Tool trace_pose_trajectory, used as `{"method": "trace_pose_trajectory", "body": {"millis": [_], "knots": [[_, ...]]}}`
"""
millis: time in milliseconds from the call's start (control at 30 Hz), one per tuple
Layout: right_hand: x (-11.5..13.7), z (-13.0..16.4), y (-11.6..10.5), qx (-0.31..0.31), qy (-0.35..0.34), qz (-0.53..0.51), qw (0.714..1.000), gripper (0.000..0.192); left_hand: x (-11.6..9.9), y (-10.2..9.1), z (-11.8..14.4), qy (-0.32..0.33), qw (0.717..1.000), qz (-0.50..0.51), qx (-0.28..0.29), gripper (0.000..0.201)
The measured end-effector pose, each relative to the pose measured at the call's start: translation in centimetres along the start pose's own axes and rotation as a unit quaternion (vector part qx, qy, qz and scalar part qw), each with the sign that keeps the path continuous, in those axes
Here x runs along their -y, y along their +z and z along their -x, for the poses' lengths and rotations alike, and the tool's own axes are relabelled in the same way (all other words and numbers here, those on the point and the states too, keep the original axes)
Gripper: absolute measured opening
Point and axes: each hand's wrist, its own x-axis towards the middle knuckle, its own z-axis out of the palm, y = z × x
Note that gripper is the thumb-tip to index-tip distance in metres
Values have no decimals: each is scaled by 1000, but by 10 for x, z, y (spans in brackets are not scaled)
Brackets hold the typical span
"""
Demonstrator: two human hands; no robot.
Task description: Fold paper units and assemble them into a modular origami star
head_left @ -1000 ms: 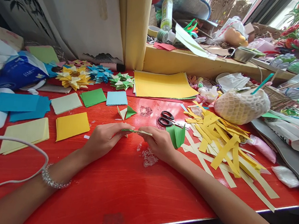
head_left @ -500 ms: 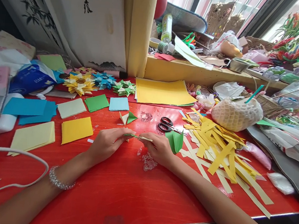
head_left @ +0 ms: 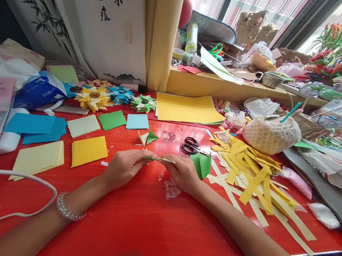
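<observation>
— Hardly anything has shifted since a second ago: both hands sit in the same spot on the red bench (head_left: 136, 222), and only the view has tipped up a little, so more of the window shows.

— What are the hands doing?

— Left hand (head_left: 122, 167) and right hand (head_left: 181, 173) meet at the middle of the bench. Between them is a thin folded paper piece (head_left: 160, 159), green and pale, seen nearly edge-on and held just above the surface. The fingers of each hand are pinched shut on one end of it.

— What lies close by?

— Just right of the right hand a folded green paper (head_left: 201, 164) stands on the bench, touching or nearly touching the hand; I cannot tell which. Behind it lie black-handled scissors (head_left: 191, 145). Two small folded triangles (head_left: 147, 137), one cream and one green, sit just behind the hands.

— And farther out?

— A heap of yellow paper strips (head_left: 252, 169) spreads to the right. Left of the hands lie a yellow square (head_left: 89, 150), a pale yellow stack (head_left: 37, 159) and blue sheets (head_left: 33, 126). A beaded bracelet (head_left: 67, 211) circles the left wrist, and a white cable (head_left: 30, 188) curves near it.
</observation>
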Motion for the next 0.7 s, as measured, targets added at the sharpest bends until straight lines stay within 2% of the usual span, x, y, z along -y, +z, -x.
{"method": "trace_pose_trajectory", "body": {"millis": [300, 533, 700], "knots": [[2, 3, -1, 28, 40, 42, 998, 25, -2, -1, -2, 10, 1000, 5, 1, 19], [-3, 6, 4, 28, 8, 75, 997, 23, -6, -2, -2, 25, 1000, -3, 1, 18], [-1, 5, 2, 25, 7, 60, 998, 23, -4, -1, -2, 36, 999, -10, 2, 16]]}}
